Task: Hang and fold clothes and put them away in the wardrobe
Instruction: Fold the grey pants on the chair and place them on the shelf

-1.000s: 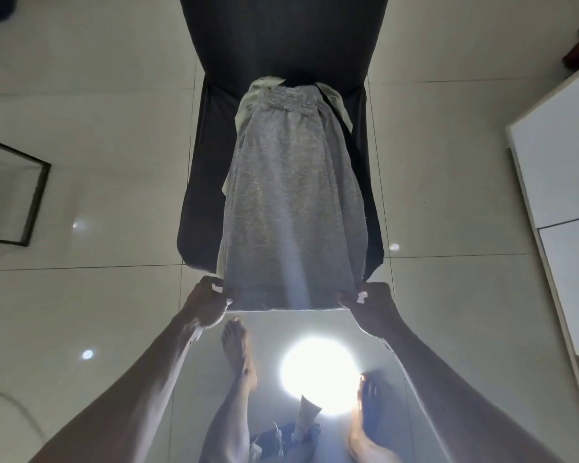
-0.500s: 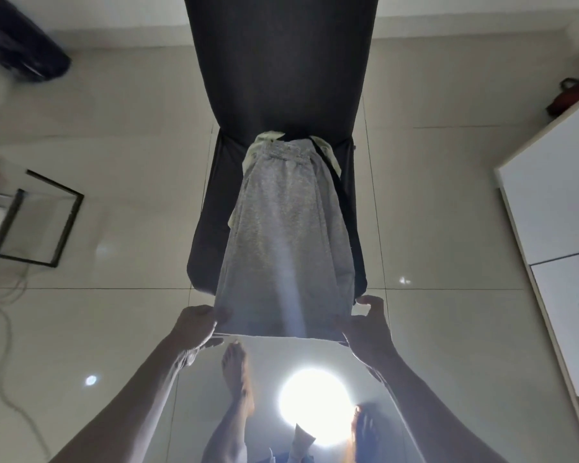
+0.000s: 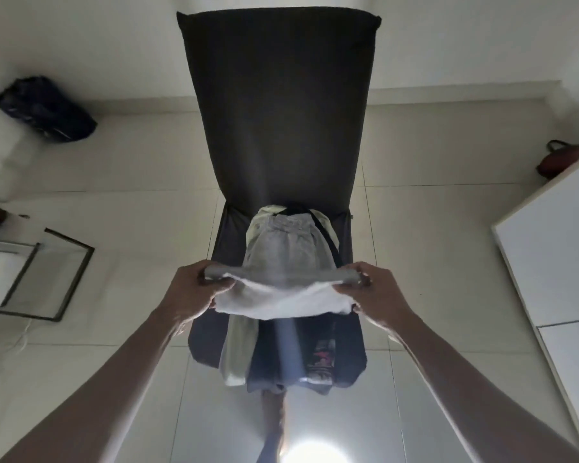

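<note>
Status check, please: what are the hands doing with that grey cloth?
Left hand, right hand: each gripping a hem corner. Grey garment half-folded over chair. Nothing blocking.

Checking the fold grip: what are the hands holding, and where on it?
Left hand and right hand each grip a corner of the grey garment's near edge.

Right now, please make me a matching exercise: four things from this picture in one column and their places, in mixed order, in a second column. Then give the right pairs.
Things:
1. grey garment
2. black bag
3. white cabinet
4. metal frame

Places:
A. on the floor at the left, near the person's left arm
B. at the right edge of the view
C. on the floor far left, by the wall
D. on the chair, its near edge held by left hand and right hand

Pairs: 1-D, 2-C, 3-B, 4-A
</note>
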`<action>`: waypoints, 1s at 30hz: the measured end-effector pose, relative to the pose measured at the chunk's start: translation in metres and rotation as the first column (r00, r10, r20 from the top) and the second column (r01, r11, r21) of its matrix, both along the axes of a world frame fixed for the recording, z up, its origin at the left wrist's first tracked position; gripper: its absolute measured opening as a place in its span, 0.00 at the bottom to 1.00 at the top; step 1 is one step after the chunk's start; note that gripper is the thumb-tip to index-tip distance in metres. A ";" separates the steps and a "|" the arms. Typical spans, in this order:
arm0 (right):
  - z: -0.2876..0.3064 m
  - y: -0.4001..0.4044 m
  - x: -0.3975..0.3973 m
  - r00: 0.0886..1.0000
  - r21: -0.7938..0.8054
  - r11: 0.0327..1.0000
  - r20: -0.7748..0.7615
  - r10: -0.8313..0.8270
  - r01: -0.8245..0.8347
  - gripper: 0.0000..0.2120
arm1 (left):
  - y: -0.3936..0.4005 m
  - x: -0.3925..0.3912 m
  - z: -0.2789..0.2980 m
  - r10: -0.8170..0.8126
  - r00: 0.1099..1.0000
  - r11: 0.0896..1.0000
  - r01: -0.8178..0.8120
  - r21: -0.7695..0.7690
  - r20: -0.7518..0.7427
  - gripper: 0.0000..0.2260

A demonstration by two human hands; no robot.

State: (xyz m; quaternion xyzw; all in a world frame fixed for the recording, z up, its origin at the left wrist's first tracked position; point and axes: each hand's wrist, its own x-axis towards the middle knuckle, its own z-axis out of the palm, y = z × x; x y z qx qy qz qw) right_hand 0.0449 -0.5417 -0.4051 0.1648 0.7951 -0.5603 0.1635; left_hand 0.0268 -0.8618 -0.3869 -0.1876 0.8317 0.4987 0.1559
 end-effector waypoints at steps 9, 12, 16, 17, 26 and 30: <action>-0.052 -0.018 -0.140 0.996 0.196 0.976 0.000 -0.093 0.091 0.16 | 0.011 -0.143 -0.074 0.035 0.997 0.998 -0.031 0.057 -0.064 0.13; -0.086 -0.024 -0.167 0.992 0.257 0.958 -0.011 -0.127 0.126 0.16 | 0.018 -0.174 -0.109 0.026 0.996 0.997 -0.031 -0.068 -0.081 0.19; -0.113 -0.031 -0.187 0.983 0.361 0.915 -0.021 -0.185 0.180 0.16 | 0.032 -0.192 -0.136 0.058 0.992 0.977 -0.081 -0.198 -0.115 0.20; -0.118 -0.031 -0.191 0.982 0.388 0.903 -0.024 -0.189 0.183 0.16 | 0.034 -0.196 -0.140 0.066 0.991 0.974 -0.089 -0.208 -0.113 0.20; -0.139 -0.037 -0.196 0.967 0.533 0.829 0.076 -0.245 0.168 0.21 | 0.038 -0.205 -0.168 0.129 0.992 0.937 -0.121 -0.328 0.003 0.20; -0.122 -0.041 -0.190 0.965 0.620 0.761 0.020 -0.260 0.192 0.17 | 0.042 -0.202 -0.150 0.174 0.984 0.879 -0.137 -0.456 0.040 0.19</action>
